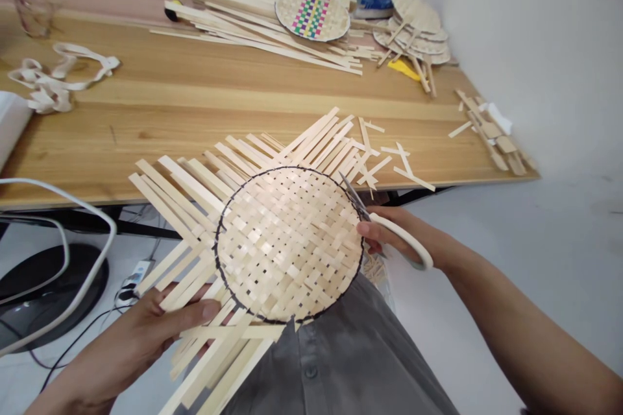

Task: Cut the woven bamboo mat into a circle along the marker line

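A round woven bamboo fan panel with a dark stitched rim lies tilted over my lap and the table edge. Long loose strips stick out past the rim at the left, top and bottom; along the right side they are cut short. My left hand is closed on the strips at the lower left, thumb on top. In my right hand are white-handled scissors, their blades pointing up and left along the panel's right rim. Part of my right fingers is hidden behind the handles and panel.
On the wooden table, cut strip scraps lie right of the panel. Behind are long bamboo strips, a coloured woven fan and stacked fans. A white cloth band and a white cable are at left.
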`<state>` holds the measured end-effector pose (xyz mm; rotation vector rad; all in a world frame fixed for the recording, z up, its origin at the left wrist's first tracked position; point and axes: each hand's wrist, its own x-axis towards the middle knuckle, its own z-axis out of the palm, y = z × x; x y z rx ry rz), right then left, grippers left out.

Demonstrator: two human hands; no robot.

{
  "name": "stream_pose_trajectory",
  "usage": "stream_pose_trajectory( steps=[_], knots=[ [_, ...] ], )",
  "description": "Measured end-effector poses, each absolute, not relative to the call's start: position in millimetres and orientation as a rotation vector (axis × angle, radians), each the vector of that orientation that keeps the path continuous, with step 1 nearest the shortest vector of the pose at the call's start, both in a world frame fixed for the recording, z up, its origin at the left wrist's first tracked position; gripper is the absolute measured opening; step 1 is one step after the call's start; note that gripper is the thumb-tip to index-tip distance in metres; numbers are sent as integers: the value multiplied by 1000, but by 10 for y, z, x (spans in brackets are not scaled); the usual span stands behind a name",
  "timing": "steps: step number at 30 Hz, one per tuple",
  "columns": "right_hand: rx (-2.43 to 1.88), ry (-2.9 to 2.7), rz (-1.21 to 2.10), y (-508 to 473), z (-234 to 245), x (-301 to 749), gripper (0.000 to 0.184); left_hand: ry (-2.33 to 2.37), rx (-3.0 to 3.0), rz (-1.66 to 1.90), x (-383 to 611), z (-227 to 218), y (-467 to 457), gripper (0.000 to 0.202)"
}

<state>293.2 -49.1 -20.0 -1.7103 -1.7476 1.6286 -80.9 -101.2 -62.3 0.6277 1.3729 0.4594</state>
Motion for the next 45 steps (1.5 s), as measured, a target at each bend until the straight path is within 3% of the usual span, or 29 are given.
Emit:
stream_pose_trajectory(
  steps=[12, 24, 45],
  knots=[
    [-1705, -1745, 1575, -517, -231, 2905, 53, 1388, 582, 463, -791, -594, -1034, 36],
    [-1767, -1473, 1582, -616, -344, 2830, 60, 1428, 582, 429, -762, -580, -1040, 57],
    [-1868, -1356, 1639, -658, -345, 2794, 58, 1418, 705, 393, -751, -553, -1034, 34]
  ],
)
